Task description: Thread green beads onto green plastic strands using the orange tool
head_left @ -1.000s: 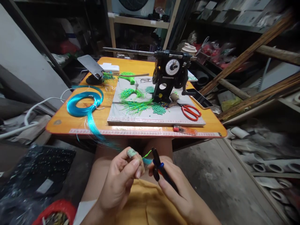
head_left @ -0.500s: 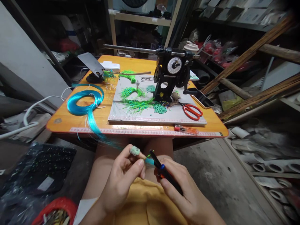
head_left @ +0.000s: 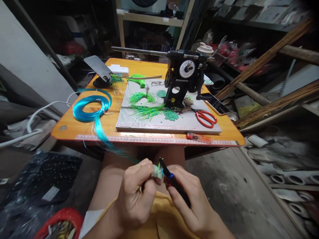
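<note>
My left hand [head_left: 138,191] is closed, its fingers curled in. A pale green wrapping [head_left: 157,171] covers one fingertip, close against the tool tip. Blue filament [head_left: 101,132] runs from a coil on the table down to this hand, which appears to grip its end; the grip itself is hidden. Inside my right hand [head_left: 190,199] lies a slim black tool [head_left: 178,187] with a blue band, pointing up and left. A short bright green strand [head_left: 159,165] shows at its tip, beside the wrapped finger. Both hands are above my lap, in front of the table edge.
A black hand-cranked winding machine [head_left: 183,79] stands on a grey board [head_left: 139,124], beside green strand bundles [head_left: 147,111] and beads [head_left: 171,115]. Red-handled scissors [head_left: 206,119] lie at the right. A phone [head_left: 216,106] rests near the table's right edge.
My left hand has turned and curled its fingers, bringing the wrapped fingertip right to the tool tip. The right hand stays almost in place, still holding the tool.
</note>
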Demonstrator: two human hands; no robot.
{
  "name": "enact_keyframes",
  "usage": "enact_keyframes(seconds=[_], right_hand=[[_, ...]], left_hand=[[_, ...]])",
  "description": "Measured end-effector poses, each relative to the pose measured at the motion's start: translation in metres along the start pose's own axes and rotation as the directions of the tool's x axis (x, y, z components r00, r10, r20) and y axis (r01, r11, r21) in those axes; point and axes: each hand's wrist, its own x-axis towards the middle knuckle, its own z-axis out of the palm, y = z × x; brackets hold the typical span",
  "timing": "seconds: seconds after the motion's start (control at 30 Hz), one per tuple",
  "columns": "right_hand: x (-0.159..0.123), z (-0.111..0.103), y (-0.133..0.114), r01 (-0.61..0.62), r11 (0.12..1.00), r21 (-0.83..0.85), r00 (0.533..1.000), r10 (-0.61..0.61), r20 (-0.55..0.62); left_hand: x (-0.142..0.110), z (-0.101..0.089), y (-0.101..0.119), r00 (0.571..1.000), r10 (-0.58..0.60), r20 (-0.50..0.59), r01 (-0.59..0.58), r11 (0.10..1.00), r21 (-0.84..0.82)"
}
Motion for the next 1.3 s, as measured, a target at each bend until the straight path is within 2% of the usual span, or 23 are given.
enact_keyframes(seconds=[0.1,0.2,0.3,0.37,0.47,0.53,0.6,0.67,0.77,0.83,0.93,1.1,1.3], right_hand=[[0.000,-0.005,-0.002,-0.012,1.000,0.000,1.000,0.012,0.010],[0.002,-0.010,-0.003,-0.028,1.000,-0.011,1.000,0.029,0.013],[0.003,-0.013,-0.004,-0.035,0.999,-0.022,0.999,0.035,0.018],[0.003,-0.014,-0.005,-0.035,0.999,-0.026,0.999,0.036,0.024],[0.002,-0.014,-0.006,-0.038,0.999,-0.030,0.999,0.039,0.035],[0.001,-0.014,-0.006,-0.039,0.999,-0.035,0.998,0.040,0.038],[0.000,-0.014,-0.007,-0.042,0.998,-0.039,0.998,0.044,0.038],[0.000,-0.014,-0.007,-0.044,0.998,-0.036,0.998,0.046,0.040],[0.001,-0.015,-0.007,-0.042,0.999,-0.024,0.997,0.043,0.057],[0.001,-0.016,-0.007,-0.044,0.999,-0.019,0.996,0.045,0.077],[0.001,-0.018,-0.007,-0.050,0.998,-0.029,0.995,0.053,0.090],[0.001,-0.018,-0.007,-0.043,0.998,-0.045,0.995,0.047,0.086],[0.003,-0.017,-0.008,-0.017,0.998,-0.062,0.996,0.022,0.091]], left_hand=[[0.000,-0.002,-0.001,0.997,-0.078,0.006,0.078,0.997,-0.029],[0.003,-0.005,0.002,0.993,-0.122,0.000,0.121,0.992,0.020],[0.002,-0.005,0.001,0.986,-0.158,-0.055,0.160,0.986,0.035],[0.000,-0.003,-0.001,0.982,-0.153,-0.110,0.158,0.986,0.046],[0.000,-0.001,-0.004,0.980,-0.076,-0.186,0.107,0.981,0.160],[0.001,-0.001,-0.005,0.978,-0.042,-0.202,0.088,0.971,0.223],[0.002,-0.002,-0.004,0.979,-0.067,-0.193,0.113,0.965,0.236],[0.004,-0.003,-0.003,0.975,-0.137,-0.176,0.172,0.965,0.197],[0.006,-0.005,0.000,0.949,-0.298,-0.106,0.302,0.953,0.028],[0.007,-0.006,0.001,0.919,-0.391,-0.043,0.384,0.917,-0.110],[0.008,-0.007,0.002,0.884,-0.467,0.015,0.454,0.852,-0.262],[0.009,-0.008,0.002,0.874,-0.483,0.046,0.466,0.810,-0.355],[0.008,-0.009,0.001,0.900,-0.434,0.037,0.428,0.865,-0.261]])
